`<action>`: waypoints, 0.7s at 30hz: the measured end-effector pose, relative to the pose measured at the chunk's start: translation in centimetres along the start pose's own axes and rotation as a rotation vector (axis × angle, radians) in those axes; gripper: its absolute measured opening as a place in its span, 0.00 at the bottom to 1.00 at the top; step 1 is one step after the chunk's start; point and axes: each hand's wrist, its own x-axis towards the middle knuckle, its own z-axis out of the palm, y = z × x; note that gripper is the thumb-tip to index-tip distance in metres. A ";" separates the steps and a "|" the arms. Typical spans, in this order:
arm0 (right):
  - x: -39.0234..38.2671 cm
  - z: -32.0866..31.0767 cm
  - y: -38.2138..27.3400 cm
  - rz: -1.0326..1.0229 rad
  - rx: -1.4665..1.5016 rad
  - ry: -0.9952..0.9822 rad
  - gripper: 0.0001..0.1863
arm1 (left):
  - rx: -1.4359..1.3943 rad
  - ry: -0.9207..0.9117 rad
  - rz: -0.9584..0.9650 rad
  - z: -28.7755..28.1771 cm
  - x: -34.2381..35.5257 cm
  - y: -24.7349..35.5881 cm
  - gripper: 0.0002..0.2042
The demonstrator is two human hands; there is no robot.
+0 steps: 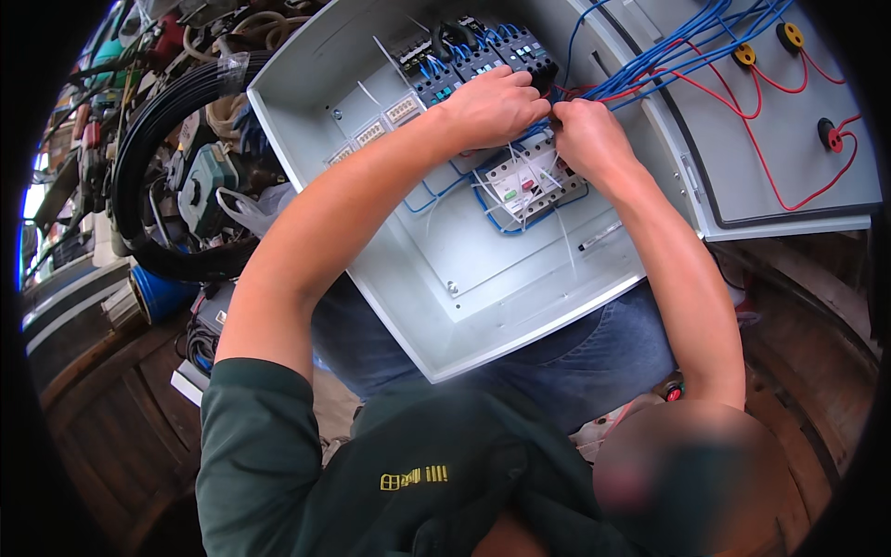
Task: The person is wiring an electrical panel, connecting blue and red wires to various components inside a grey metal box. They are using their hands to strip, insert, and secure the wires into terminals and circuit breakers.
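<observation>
Inside a grey metal electrical box, both hands meet at a bundle of blue and red wires. My left hand is closed beside the contactors; whatever its fingertips hold is hidden. Closed at the bundle's inner end, my right hand pinches the wires. Just below the hands sits a white breaker block with blue wires looped around it and thin white ties sticking out. White terminal-like blocks line the box's left side, partly behind my left forearm.
A pen lies inside the box at the lower right. The open grey door carries yellow and red-black switch parts with red wires. A black cable coil, tools and a blue container crowd the left. The box rests over my jeans.
</observation>
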 end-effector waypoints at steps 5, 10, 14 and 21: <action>0.3 0.7 0.3 0.041 0.093 0.011 0.10 | -0.035 0.133 -0.186 0.5 -0.6 1.2 0.06; 0.7 1.0 0.6 0.079 0.322 0.057 0.14 | -0.211 0.267 -0.392 -0.1 -0.1 2.1 0.07; 1.0 1.5 0.3 0.106 0.379 0.058 0.13 | -0.343 0.257 -0.424 -0.5 0.5 1.7 0.09; 1.2 2.2 0.4 0.215 0.400 0.151 0.11 | -0.078 0.282 -0.294 -0.4 -0.3 -0.1 0.17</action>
